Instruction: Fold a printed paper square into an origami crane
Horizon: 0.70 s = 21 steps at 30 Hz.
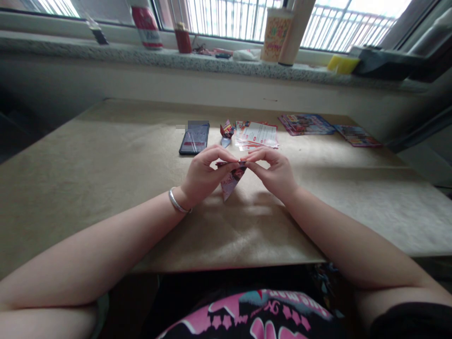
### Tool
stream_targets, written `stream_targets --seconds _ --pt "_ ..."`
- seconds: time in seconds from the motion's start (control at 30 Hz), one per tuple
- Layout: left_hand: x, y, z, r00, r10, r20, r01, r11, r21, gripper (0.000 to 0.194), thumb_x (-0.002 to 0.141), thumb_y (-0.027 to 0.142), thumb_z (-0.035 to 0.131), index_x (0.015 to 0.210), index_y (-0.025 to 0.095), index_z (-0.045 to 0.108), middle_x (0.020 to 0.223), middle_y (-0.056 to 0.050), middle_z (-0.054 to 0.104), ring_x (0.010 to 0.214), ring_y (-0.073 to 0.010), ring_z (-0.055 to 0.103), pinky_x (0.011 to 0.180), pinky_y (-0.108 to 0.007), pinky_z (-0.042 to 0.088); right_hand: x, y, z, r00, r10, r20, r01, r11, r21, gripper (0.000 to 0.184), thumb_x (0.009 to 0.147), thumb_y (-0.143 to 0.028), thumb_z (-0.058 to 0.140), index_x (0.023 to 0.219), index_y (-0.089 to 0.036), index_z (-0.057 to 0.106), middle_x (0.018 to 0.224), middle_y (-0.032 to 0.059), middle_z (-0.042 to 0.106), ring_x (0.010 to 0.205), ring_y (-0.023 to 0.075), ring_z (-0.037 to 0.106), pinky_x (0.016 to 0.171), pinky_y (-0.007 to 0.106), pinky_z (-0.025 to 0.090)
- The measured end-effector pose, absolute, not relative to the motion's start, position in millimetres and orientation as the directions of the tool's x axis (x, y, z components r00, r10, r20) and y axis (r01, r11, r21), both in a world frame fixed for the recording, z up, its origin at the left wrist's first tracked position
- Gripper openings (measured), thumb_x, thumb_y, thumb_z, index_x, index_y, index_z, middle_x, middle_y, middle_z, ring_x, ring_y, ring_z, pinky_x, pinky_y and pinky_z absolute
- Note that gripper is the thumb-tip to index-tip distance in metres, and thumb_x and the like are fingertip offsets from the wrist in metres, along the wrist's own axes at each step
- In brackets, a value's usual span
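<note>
Both hands pinch one piece of folded printed paper (231, 182) above the middle of the table. Its lower part hangs down to a point, and its colours are pink, dark and white. My left hand (208, 172) grips the upper left edge between thumb and fingers. My right hand (273, 168) pinches the upper right end, the fingertips of both hands close together. Just beyond them lies a small folded paper piece (227, 131) in red and dark print. To its right is a loose stack of printed sheets (257, 134).
A dark phone (194, 139) lies left of the sheets. Farther right are a pile of colourful cards (306, 124) and a second pile (357, 135). On the windowsill (219, 63) stand a red can (146, 27), a patterned cup (275, 35) and a yellow item (342, 64).
</note>
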<state>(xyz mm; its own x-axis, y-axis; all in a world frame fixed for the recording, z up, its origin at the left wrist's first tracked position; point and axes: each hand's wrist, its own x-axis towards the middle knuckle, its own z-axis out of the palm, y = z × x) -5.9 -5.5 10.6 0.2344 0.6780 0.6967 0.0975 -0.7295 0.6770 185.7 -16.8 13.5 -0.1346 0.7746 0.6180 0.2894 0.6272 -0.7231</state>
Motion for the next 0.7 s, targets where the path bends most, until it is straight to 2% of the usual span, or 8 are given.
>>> stream_targets --seconds 0.13,0.27,0.37,0.57,0.7 --pt "-6 -6 12 0.230 0.645 0.729 0.145 -0.764 0.629 0.012 0.081 0.031 0.071 0.080 0.021 0.065 0.080 -0.003 0.065 0.079 -0.0150 0.061 0.069 -0.029 0.051 186 -20 17 -0.113 0.709 0.696 0.377 0.679 -0.630 0.007 0.082 -0.029 0.069 0.077 -0.025 0.066 0.084 0.0010 0.073 0.086 0.0182 0.065 0.086 0.039 0.052" --pt "-7 -6 15 0.262 0.563 0.784 0.396 -0.803 0.445 0.011 0.081 0.033 0.072 0.079 0.023 0.067 0.079 -0.001 0.069 0.079 -0.0168 0.061 0.088 -0.039 0.046 188 -21 22 -0.179 0.642 0.745 0.471 0.721 -0.508 0.006 0.083 -0.028 0.069 0.077 -0.028 0.067 0.084 -0.0006 0.074 0.088 0.0195 0.065 0.090 0.041 0.050" --pt "-9 -5 16 0.292 0.531 0.795 0.497 -0.795 0.349 0.007 0.081 0.034 0.072 0.079 0.027 0.070 0.080 0.001 0.072 0.083 -0.0179 0.061 0.101 -0.043 0.038 188 -20 21 -0.225 0.631 0.743 0.482 0.735 -0.478 0.004 0.084 -0.028 0.067 0.080 -0.028 0.068 0.086 -0.0015 0.074 0.088 0.0190 0.065 0.092 0.041 0.048" --pt "-11 -1 14 0.265 0.545 0.795 0.430 -0.805 0.408 0.006 0.082 0.032 0.070 0.079 0.028 0.069 0.083 0.002 0.072 0.085 -0.0178 0.061 0.100 -0.041 0.037 186 -20 21 -0.220 0.615 0.758 0.501 0.737 -0.453 0.002 0.084 -0.027 0.066 0.083 -0.028 0.068 0.087 -0.0010 0.074 0.089 0.0189 0.065 0.091 0.041 0.048" --pt "-7 -4 16 0.270 0.535 0.801 0.443 -0.807 0.390 0.008 0.082 0.033 0.070 0.079 0.027 0.068 0.083 0.002 0.071 0.085 -0.0174 0.061 0.102 -0.041 0.035 189 -21 25 -0.228 0.575 0.786 0.512 0.758 -0.406 0.006 0.085 -0.028 0.066 0.080 -0.030 0.069 0.086 -0.0014 0.074 0.093 0.0206 0.064 0.093 0.043 0.049"
